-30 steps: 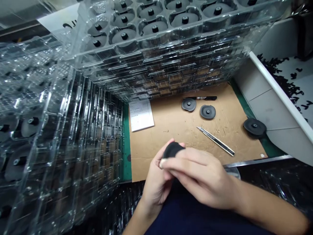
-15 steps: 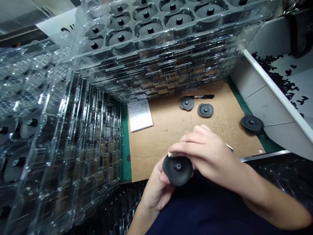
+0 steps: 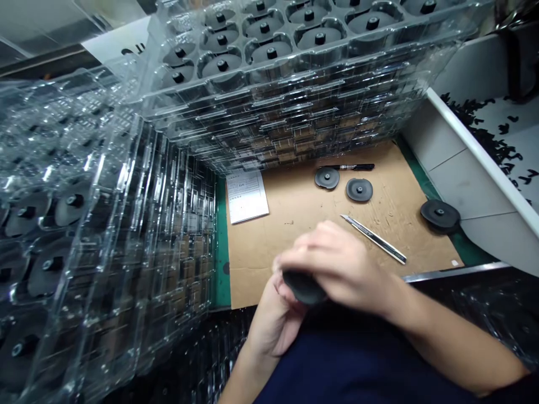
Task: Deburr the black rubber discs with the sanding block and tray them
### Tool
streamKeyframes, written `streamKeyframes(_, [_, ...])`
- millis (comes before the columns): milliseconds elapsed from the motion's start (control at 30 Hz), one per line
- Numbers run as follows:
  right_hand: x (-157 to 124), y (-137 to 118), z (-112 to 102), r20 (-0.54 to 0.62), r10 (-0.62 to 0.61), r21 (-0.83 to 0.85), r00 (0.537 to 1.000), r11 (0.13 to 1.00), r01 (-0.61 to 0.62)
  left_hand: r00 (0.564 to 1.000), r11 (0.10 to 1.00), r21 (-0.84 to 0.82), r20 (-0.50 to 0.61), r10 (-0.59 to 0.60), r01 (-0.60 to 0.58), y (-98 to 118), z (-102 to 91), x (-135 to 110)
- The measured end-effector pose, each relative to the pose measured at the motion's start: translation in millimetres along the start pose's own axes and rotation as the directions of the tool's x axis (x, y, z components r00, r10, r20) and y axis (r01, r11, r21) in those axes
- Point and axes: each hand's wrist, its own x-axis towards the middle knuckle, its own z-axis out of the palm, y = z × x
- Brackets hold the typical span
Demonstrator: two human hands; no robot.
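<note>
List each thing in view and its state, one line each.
Left hand: under the disc, holding it
Right hand: over the disc, holding it
Black disc: held between both hands
Knife: lying flat, blade showing
Pen: lying flat
Clear trays: stacked, holding discs

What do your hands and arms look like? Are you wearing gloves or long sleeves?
No gloves! The left hand and right hand are bare, and I can't see any rings or a watch. Both forearms are bare too, with dark navy clothing showing below them.
</note>
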Motion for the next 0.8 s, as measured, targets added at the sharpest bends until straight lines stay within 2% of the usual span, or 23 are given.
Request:
streamKeyframes(67, [-8.8,21.6,3.0,-0.010,0.236,-0.030,0.972,0.971,-0.236,0.998,0.998,-0.062,0.059,0.021,-0.017,1.3,-0.7,0.3])
streamKeyframes(133, [-25.5,39.4,10.1,0.003,0.383,-0.079,0.924,0.921,-0.382,0.994,0.991,-0.119,0.088,0.066,-0.055,1.9,-3.5,1.1])
streamKeyframes(200, [-47.7,47.6,22.3,0.060,0.440,-0.070,0.896,0.897,-0.436,0.992,0.987,-0.136,0.082,0.100,-0.089,2.1,-6.6,2.1])
streamKeyframes(333, [-82.5,43.7,43.5,0.130,0.493,-0.001,0.860,0.867,-0.497,0.992,0.983,-0.143,0.038,0.120,-0.114,3.2,-8.6,4.0])
streamKeyframes(400, [-82.6,40.2,42.0,0.117,0.522,-0.001,0.845,0.851,-0.525,0.991,0.979,-0.149,-0.012,0.136,-0.136,4.1,-7.4,4.8])
streamKeyframes(467, [-69.7,35.1,32.0,0.042,0.558,-0.001,0.829,0.830,-0.558,0.986,0.976,-0.142,-0.050,0.161,-0.166,3.9,-5.3,5.7])
streamKeyframes(567, [-36.8,16.7,13.7,-0.182,0.531,0.055,0.828,0.846,-0.530,0.981,0.974,-0.111,-0.024,0.194,-0.195,0.0,-1.9,6.5])
streamKeyframes(633, [-16.0,-1.5,7.6,-0.251,0.429,0.121,0.868,0.903,-0.411,0.978,0.975,-0.089,0.008,0.207,-0.206,-4.1,-0.9,6.4])
streamKeyframes(667, [-7.9,-10.2,6.9,-0.231,0.366,0.151,0.901,0.929,-0.339,0.978,0.976,-0.076,0.016,0.208,-0.206,-6.1,-1.2,6.1])
streamKeyframes(733, [2.9,-23.0,7.7,-0.104,0.292,0.200,0.951,0.943,-0.267,0.977,0.976,-0.047,0.009,0.214,-0.213,-9.0,-3.2,5.6])
streamKeyframes(800, [7.9,-27.9,9.3,0.086,0.281,0.218,0.956,0.931,-0.293,0.971,0.971,-0.014,-0.027,0.238,-0.238,-10.0,-5.9,5.4])
